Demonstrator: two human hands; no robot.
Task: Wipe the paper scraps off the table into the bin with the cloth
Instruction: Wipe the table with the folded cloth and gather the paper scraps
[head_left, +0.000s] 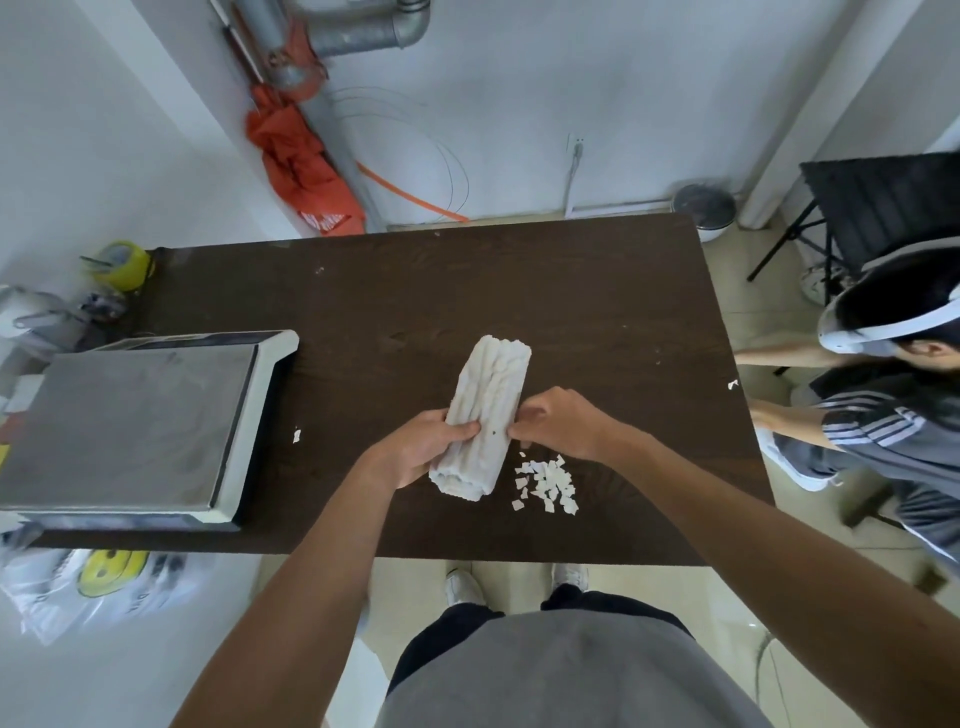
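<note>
A white cloth (491, 395), folded into a long thick roll, lies on the dark brown table (519, 291). My left hand (423, 447) grips its near left side, thumb on top. My right hand (558, 421) pinches the cloth's right edge with curled fingers. A small heap of white paper scraps (546, 483) lies just right of the cloth's near end, below my right hand. Single scraps lie apart: one (296, 435) to the left, one (732, 384) at the table's right edge. A round bin (705, 208) with a grey lid stands on the floor behind the table's far right corner.
A grey and white machine (130, 421) fills the table's left end. A yellow tape roll (122, 262) sits at the far left corner. Another person (883, 395) crouches right of the table, beside a black chair (883, 208). A plastic bag (93, 582) lies on the floor at the left.
</note>
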